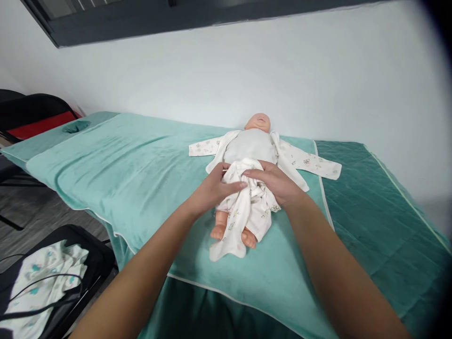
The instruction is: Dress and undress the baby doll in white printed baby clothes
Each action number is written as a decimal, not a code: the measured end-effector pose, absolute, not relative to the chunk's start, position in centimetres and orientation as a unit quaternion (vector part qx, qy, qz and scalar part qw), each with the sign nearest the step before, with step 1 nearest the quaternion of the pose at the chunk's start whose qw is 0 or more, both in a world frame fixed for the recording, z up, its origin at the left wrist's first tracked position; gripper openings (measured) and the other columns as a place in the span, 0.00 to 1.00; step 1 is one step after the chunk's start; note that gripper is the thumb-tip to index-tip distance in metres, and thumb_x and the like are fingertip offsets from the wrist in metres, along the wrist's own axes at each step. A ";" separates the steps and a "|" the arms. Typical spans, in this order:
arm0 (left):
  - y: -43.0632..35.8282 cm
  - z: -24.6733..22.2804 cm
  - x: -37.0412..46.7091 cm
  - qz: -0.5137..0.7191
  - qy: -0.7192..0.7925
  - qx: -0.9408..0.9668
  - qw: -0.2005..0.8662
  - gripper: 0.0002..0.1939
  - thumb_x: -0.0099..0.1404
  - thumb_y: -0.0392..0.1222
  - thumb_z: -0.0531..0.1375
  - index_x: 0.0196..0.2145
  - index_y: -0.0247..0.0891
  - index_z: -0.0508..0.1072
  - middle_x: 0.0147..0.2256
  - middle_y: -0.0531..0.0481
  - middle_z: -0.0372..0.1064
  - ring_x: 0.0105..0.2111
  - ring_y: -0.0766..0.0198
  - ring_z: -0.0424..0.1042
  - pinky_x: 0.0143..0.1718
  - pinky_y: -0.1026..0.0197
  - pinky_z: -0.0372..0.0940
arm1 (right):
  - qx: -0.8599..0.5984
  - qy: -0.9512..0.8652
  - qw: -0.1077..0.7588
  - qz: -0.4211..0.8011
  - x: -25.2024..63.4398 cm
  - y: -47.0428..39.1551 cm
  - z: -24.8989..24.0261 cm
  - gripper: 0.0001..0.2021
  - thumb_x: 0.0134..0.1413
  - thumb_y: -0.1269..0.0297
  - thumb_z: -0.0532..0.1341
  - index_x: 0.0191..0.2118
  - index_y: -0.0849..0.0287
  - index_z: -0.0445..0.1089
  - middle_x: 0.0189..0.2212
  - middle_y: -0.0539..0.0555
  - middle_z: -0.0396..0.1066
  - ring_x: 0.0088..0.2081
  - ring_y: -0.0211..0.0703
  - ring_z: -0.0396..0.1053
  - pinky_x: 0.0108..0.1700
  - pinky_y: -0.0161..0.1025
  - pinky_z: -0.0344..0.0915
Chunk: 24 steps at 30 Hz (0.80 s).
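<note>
A baby doll (259, 122) lies on its back, head toward the wall, feet toward me. Its open white printed jacket (310, 159) has both sleeves spread out sideways over a plain pale torso (250, 145). Bunched white printed cloth (243, 202) lies over the doll's lower body, one end hanging between its bare feet. My left hand (217, 187) grips the left side of this cloth, thumb on top. From the right, my right hand (277, 181) holds the same cloth near its upper edge. Fingertips of both hands are partly hidden by the folds.
The doll lies on a light green sheet (116, 165) over a long bed, with a darker green cover (374, 212) at right. A black chair (95, 249) at lower left bears patterned cloth (52, 273) and cables. Another chair (38, 113) stands far left.
</note>
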<state>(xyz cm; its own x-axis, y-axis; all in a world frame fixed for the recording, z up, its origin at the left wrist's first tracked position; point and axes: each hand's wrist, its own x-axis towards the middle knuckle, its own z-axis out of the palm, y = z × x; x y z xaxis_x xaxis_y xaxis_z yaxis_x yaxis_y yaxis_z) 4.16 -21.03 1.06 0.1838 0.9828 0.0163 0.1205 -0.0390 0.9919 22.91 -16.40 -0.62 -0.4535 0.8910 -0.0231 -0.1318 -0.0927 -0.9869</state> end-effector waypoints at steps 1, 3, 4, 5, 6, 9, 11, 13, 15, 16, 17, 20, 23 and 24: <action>-21.2 1.2 4.0 0.418 0.461 0.583 0.522 0.27 0.54 0.52 0.70 0.48 0.39 0.70 0.43 0.48 0.71 0.42 0.59 0.70 0.40 0.61 0.64 | -0.347 -0.541 0.393 0.658 22.8 -16.4 -0.6 0.16 0.48 0.56 0.69 0.42 0.56 0.75 0.35 0.52 0.77 0.36 0.46 0.73 0.38 0.41 0.69; -21.2 1.4 3.9 0.412 0.432 0.573 0.561 0.25 0.55 0.51 0.69 0.47 0.37 0.72 0.42 0.47 0.73 0.42 0.57 0.71 0.41 0.59 0.65 | -0.348 -0.540 0.390 0.660 22.7 -16.6 -0.5 0.18 0.48 0.55 0.69 0.44 0.56 0.75 0.36 0.53 0.77 0.37 0.47 0.74 0.40 0.42 0.69; -21.1 1.3 3.9 0.416 0.422 0.563 0.576 0.22 0.56 0.51 0.68 0.45 0.36 0.73 0.40 0.47 0.74 0.40 0.57 0.72 0.40 0.59 0.65 | -0.347 -0.546 0.388 0.657 22.7 -16.7 -0.4 0.18 0.49 0.54 0.69 0.45 0.56 0.75 0.37 0.53 0.78 0.38 0.47 0.74 0.41 0.42 0.70; -21.0 1.2 3.9 0.427 0.416 0.548 0.587 0.21 0.57 0.52 0.67 0.43 0.35 0.74 0.38 0.47 0.74 0.37 0.59 0.72 0.38 0.60 0.64 | -0.346 -0.556 0.382 0.652 22.6 -16.8 -0.3 0.19 0.49 0.53 0.69 0.45 0.56 0.75 0.37 0.54 0.78 0.39 0.48 0.74 0.41 0.42 0.70; -20.8 1.1 3.9 0.442 0.413 0.530 0.594 0.20 0.58 0.52 0.66 0.42 0.35 0.74 0.36 0.48 0.74 0.35 0.60 0.72 0.36 0.61 0.64 | -0.344 -0.569 0.371 0.648 22.7 -17.0 -0.1 0.19 0.50 0.52 0.68 0.45 0.57 0.75 0.38 0.54 0.78 0.40 0.48 0.74 0.41 0.42 0.70; -20.4 0.5 4.2 0.492 0.401 0.474 0.610 0.18 0.59 0.51 0.65 0.42 0.37 0.74 0.34 0.50 0.74 0.32 0.63 0.71 0.34 0.63 0.63 | -0.324 -0.632 0.319 0.628 23.0 -17.2 0.4 0.20 0.51 0.51 0.68 0.48 0.56 0.74 0.42 0.54 0.78 0.43 0.50 0.74 0.42 0.43 0.69; -20.3 0.3 4.3 0.506 0.395 0.457 0.615 0.18 0.59 0.50 0.65 0.43 0.37 0.74 0.34 0.50 0.75 0.32 0.62 0.72 0.35 0.62 0.64 | -0.305 -0.682 0.276 0.605 23.3 -17.3 0.7 0.21 0.50 0.54 0.69 0.50 0.54 0.74 0.45 0.53 0.77 0.46 0.51 0.73 0.46 0.44 0.69; -20.4 0.2 4.3 0.511 0.389 0.453 0.618 0.18 0.59 0.50 0.65 0.43 0.36 0.74 0.33 0.49 0.75 0.32 0.62 0.72 0.35 0.62 0.64 | -0.296 -0.716 0.250 0.580 23.6 -17.2 0.9 0.22 0.48 0.57 0.70 0.51 0.52 0.74 0.47 0.51 0.76 0.49 0.53 0.72 0.49 0.45 0.68; -20.5 0.2 4.3 0.514 0.379 0.454 0.622 0.18 0.60 0.50 0.65 0.43 0.36 0.74 0.33 0.49 0.75 0.32 0.62 0.73 0.35 0.63 0.64 | -0.296 -0.726 0.247 0.570 23.7 -17.2 0.9 0.22 0.49 0.59 0.70 0.51 0.52 0.74 0.48 0.51 0.76 0.51 0.53 0.72 0.51 0.46 0.67; -20.6 0.3 4.3 0.514 0.375 0.455 0.623 0.17 0.60 0.50 0.65 0.43 0.36 0.74 0.33 0.49 0.75 0.32 0.62 0.72 0.35 0.63 0.64 | -0.294 -0.723 0.252 0.572 23.8 -17.2 0.9 0.21 0.50 0.58 0.69 0.51 0.52 0.74 0.48 0.51 0.76 0.51 0.53 0.72 0.51 0.46 0.67; -20.6 0.3 4.3 0.513 0.371 0.457 0.625 0.17 0.60 0.50 0.65 0.43 0.36 0.74 0.33 0.49 0.75 0.32 0.63 0.72 0.34 0.63 0.63 | -0.292 -0.717 0.260 0.577 23.7 -17.2 0.8 0.21 0.51 0.58 0.68 0.51 0.53 0.73 0.48 0.52 0.76 0.51 0.53 0.72 0.51 0.46 0.67; -20.7 0.3 4.5 0.504 0.371 0.465 0.626 0.18 0.62 0.51 0.64 0.43 0.36 0.74 0.35 0.48 0.75 0.33 0.63 0.72 0.34 0.63 0.63 | -0.288 -0.689 0.295 0.596 23.5 -17.2 0.5 0.20 0.52 0.57 0.67 0.50 0.55 0.73 0.47 0.53 0.76 0.50 0.51 0.72 0.51 0.45 0.67; -20.9 0.6 4.5 0.490 0.391 0.490 0.606 0.20 0.63 0.55 0.61 0.43 0.36 0.74 0.35 0.48 0.74 0.34 0.61 0.72 0.36 0.62 0.64 | -0.295 -0.647 0.326 0.623 23.1 -17.3 0.3 0.20 0.51 0.56 0.68 0.49 0.56 0.73 0.45 0.54 0.76 0.46 0.49 0.73 0.46 0.43 0.67; -21.0 0.8 4.5 0.479 0.402 0.506 0.594 0.20 0.63 0.56 0.61 0.42 0.35 0.74 0.35 0.48 0.74 0.34 0.61 0.71 0.36 0.62 0.63 | -0.300 -0.634 0.336 0.629 23.0 -17.3 0.3 0.19 0.51 0.55 0.68 0.48 0.56 0.73 0.44 0.54 0.76 0.44 0.48 0.73 0.44 0.43 0.68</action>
